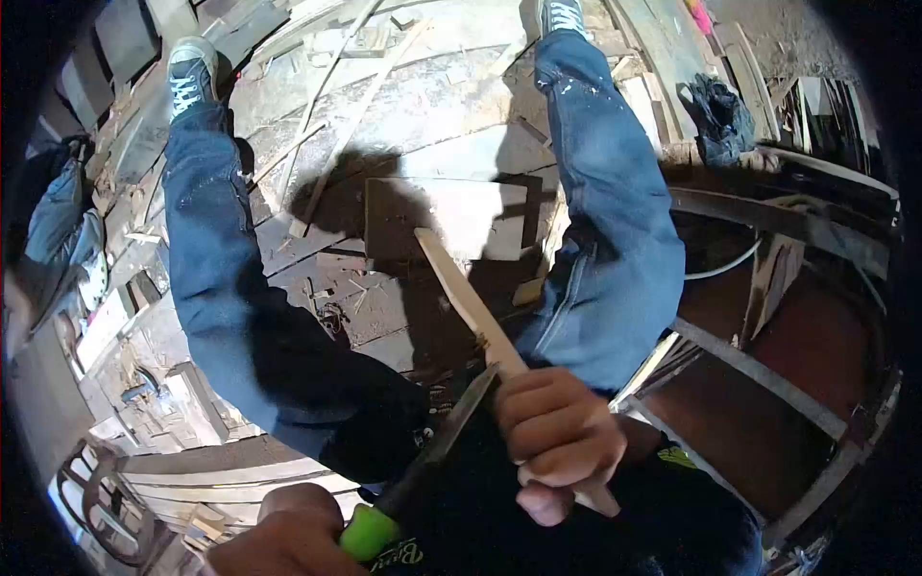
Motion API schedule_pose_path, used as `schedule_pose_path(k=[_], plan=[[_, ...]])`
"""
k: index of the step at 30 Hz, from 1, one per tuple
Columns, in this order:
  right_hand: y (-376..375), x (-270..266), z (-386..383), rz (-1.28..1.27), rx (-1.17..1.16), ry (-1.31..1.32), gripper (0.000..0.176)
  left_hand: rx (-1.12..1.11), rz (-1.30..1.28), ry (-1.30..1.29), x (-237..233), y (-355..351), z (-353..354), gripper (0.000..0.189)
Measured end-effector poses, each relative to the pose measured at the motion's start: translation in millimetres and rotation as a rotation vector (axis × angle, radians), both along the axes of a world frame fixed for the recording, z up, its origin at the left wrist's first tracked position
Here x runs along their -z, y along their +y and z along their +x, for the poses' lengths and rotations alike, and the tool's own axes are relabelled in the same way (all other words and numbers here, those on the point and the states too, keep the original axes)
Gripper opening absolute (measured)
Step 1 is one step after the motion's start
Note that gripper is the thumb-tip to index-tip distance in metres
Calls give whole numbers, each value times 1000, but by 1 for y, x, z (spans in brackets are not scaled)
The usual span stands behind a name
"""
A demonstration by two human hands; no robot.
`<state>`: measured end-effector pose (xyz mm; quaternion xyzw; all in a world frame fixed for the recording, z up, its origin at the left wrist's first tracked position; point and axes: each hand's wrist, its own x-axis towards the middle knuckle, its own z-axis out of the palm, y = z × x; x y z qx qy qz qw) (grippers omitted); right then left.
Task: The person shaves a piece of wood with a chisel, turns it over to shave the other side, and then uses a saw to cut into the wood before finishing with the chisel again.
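- The right hand (557, 446) is holding a pale wooden stick (461, 288). Its grip is closing fully around the lower part of it, with the fingers wrapping over the wood and the thumb lying underneath.
- The stick is pointing up and to the left, away from the body, and is hanging in the air between the two knees. A short end is coming out below the fist.
- The left hand (288, 538) is sitting at the bottom edge of the view. Its grip is closing tight on the green handle (368, 533) of a knife (437, 446).
- The dark blade (461, 413) is running up to the right, and its tip is touching the stick just above the right fingers.
- The person is sitting with the legs spreading wide in blue jeans (206, 250) and is wearing one dark shoe (190, 72) on each foot.
- Under the legs the floor is carrying rough boards (451, 125) and thin wood strips, some of them lying across each other.
- A blue cloth (722, 115) is lying at the upper right, well apart from the hands.
- A metal frame (749, 370) is standing at the right, and a white cable (730, 267) is curving behind it.
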<state>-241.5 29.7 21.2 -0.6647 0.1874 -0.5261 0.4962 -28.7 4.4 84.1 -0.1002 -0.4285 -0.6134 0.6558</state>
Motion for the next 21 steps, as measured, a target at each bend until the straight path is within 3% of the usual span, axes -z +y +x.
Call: schedule_pose_path(k=[5,13,15,21], plan=[[6,-1,3,-37,-46,75,33,-113,26,16,-2,11,-7,24],[11,3,6,-33,25,57,35,-69,55,-223,-17,43,10,24],[10,2,8,-45,15,57,35,-145,81,-258,-20,41,10,24],[12,2,10,-47,24,56,35,-107,35,-166,-15,29,10,24]])
